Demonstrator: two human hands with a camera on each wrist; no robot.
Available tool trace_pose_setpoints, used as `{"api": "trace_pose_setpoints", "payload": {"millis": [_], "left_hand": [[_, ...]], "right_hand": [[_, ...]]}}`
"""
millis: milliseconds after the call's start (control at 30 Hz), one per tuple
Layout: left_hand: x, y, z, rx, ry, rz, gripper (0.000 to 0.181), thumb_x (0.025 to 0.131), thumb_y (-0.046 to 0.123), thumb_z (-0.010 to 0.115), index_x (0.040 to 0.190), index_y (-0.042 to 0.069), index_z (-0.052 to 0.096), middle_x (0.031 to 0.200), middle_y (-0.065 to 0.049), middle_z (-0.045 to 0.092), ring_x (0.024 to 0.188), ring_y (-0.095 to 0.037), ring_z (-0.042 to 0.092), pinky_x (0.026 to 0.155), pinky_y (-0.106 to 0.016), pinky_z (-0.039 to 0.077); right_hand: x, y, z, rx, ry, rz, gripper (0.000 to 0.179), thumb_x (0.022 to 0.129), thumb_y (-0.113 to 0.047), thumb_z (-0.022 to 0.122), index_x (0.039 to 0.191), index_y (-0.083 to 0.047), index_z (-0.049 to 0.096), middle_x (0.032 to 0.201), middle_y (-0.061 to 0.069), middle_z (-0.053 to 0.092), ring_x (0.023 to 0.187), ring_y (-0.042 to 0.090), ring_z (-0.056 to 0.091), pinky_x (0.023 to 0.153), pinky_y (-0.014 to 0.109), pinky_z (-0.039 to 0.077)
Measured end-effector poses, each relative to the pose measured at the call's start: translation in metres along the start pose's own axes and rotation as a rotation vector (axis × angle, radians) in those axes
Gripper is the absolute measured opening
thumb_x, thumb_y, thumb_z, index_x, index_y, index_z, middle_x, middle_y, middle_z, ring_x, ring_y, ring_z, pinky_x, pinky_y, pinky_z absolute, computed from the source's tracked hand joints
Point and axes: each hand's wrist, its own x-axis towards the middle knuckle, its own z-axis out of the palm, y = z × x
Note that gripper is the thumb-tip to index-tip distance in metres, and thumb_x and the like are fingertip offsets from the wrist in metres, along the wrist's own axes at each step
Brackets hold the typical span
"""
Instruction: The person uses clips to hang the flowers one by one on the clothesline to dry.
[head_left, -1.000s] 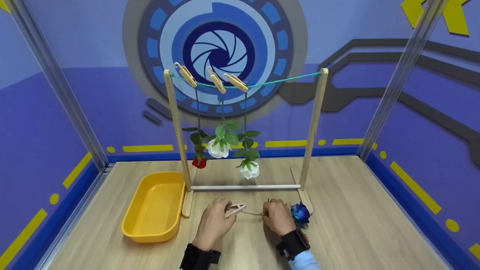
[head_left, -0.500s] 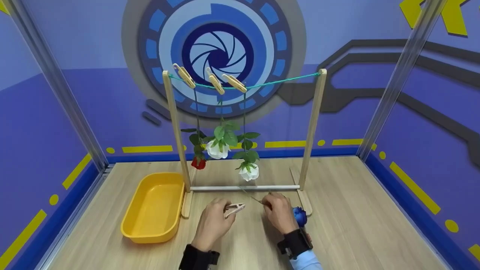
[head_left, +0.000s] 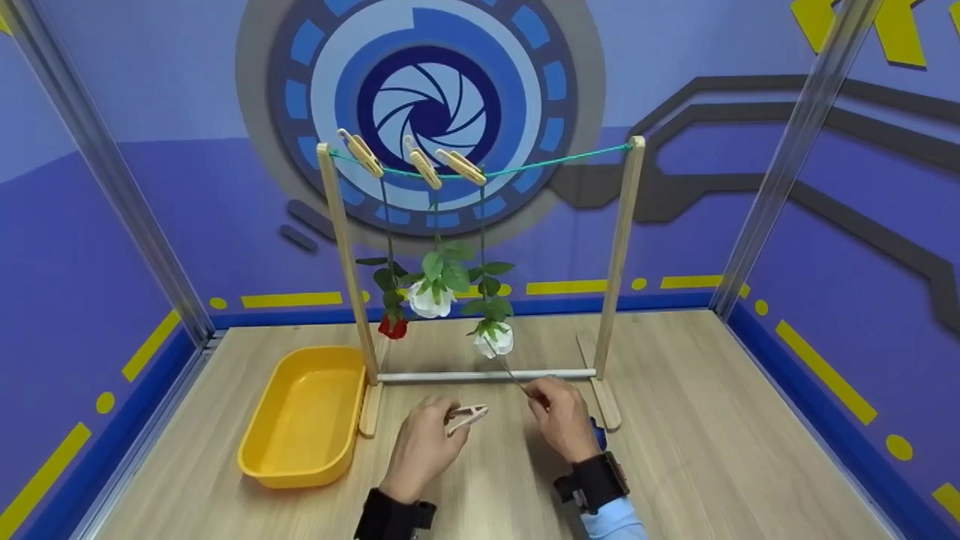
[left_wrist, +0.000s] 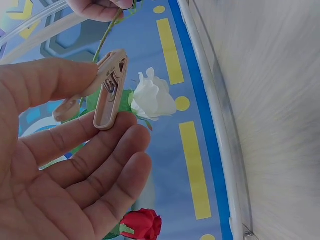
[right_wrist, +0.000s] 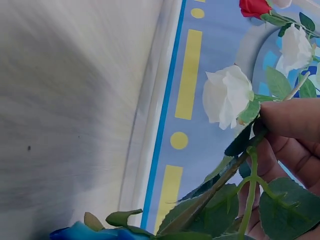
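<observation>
Between thumb and fingers, my left hand (head_left: 426, 448) pinches a wooden clothespin (head_left: 468, 417); in the left wrist view its two legs lie at an angle to each other. My right hand (head_left: 562, 424) holds a blue rose by its stem (head_left: 516, 380), whose bare end points up and away to the left. The blue bloom (head_left: 598, 433) is mostly hidden behind that hand; the right wrist view shows its petals (right_wrist: 95, 233) at the bottom edge and green leaves (right_wrist: 287, 207) by the fingers. Both hands are over the tabletop, in front of a wooden rack (head_left: 619, 262).
Three clothespins on the rack's green cord (head_left: 559, 161) hold a red rose (head_left: 392, 327), a white rose (head_left: 430, 298) and another white rose (head_left: 493, 340), all upside down. A yellow basin (head_left: 300, 420) stands left of the rack. A white bar (head_left: 487, 375) crosses the rack low down.
My right hand has moved slightly forward and turned, swinging the stem's free end from pointing left to pointing up and away. The blue bloom has slipped behind the hand. My left hand stays nearly still.
</observation>
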Motion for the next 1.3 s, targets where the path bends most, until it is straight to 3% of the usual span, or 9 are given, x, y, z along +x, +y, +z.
{"api": "trace_pose_setpoints", "payload": {"millis": [133, 367, 533, 700, 1033, 1300], "left_hand": [[0.001, 0.002, -0.001, 0.001, 0.002, 0.001, 0.02, 0.085, 0.008, 0.081, 0.103, 0.003, 0.073, 0.09, -0.005, 0.065, 0.08, -0.015, 0.059, 0.069, -0.033, 0.05], [0.003, 0.007, -0.004, -0.012, -0.01, -0.014, 0.022, 0.087, 0.008, 0.08, 0.107, 0.002, 0.073, 0.092, -0.006, 0.065, 0.082, -0.017, 0.059, 0.071, -0.033, 0.05], [0.003, 0.01, -0.004, -0.025, 0.018, 0.013, 0.022, 0.089, 0.01, 0.079, 0.109, 0.003, 0.073, 0.094, -0.007, 0.066, 0.085, -0.021, 0.063, 0.073, -0.034, 0.053], [0.006, 0.014, -0.007, -0.034, 0.03, 0.049, 0.024, 0.091, 0.012, 0.077, 0.114, 0.004, 0.073, 0.099, -0.008, 0.068, 0.088, -0.021, 0.065, 0.075, -0.034, 0.055], [0.023, 0.032, -0.027, 0.049, 0.088, 0.229, 0.024, 0.092, 0.012, 0.077, 0.113, 0.002, 0.072, 0.094, -0.005, 0.064, 0.082, -0.015, 0.057, 0.072, -0.03, 0.052], [0.04, 0.044, -0.046, 0.146, 0.11, 0.34, 0.022, 0.092, 0.011, 0.077, 0.11, 0.0, 0.071, 0.092, -0.009, 0.063, 0.077, -0.018, 0.054, 0.07, -0.032, 0.052]], "right_hand": [[0.001, 0.0, -0.002, 0.002, 0.021, 0.013, 0.024, 0.079, 0.01, 0.082, 0.086, -0.01, 0.072, 0.08, -0.001, 0.066, 0.073, 0.009, 0.057, 0.062, 0.029, 0.051], [0.004, 0.0, -0.004, 0.012, 0.106, -0.052, 0.022, 0.079, 0.012, 0.081, 0.089, -0.006, 0.072, 0.08, 0.0, 0.067, 0.071, 0.013, 0.061, 0.063, 0.032, 0.051], [0.007, -0.002, -0.007, 0.036, 0.145, -0.087, 0.02, 0.081, 0.012, 0.079, 0.092, -0.004, 0.072, 0.081, 0.001, 0.069, 0.071, 0.015, 0.063, 0.066, 0.034, 0.05], [0.009, 0.0, -0.008, 0.07, 0.143, -0.089, 0.019, 0.082, 0.012, 0.079, 0.093, -0.003, 0.072, 0.082, 0.002, 0.07, 0.07, 0.015, 0.064, 0.061, 0.028, 0.05], [0.011, 0.0, -0.017, 0.122, 0.149, -0.032, 0.019, 0.086, 0.01, 0.075, 0.1, -0.002, 0.072, 0.086, 0.003, 0.071, 0.073, 0.015, 0.064, 0.062, 0.028, 0.051], [0.025, -0.004, -0.027, 0.253, 0.13, 0.07, 0.015, 0.09, 0.01, 0.071, 0.103, 0.002, 0.072, 0.086, 0.008, 0.072, 0.069, 0.011, 0.061, 0.06, 0.023, 0.05]]}}
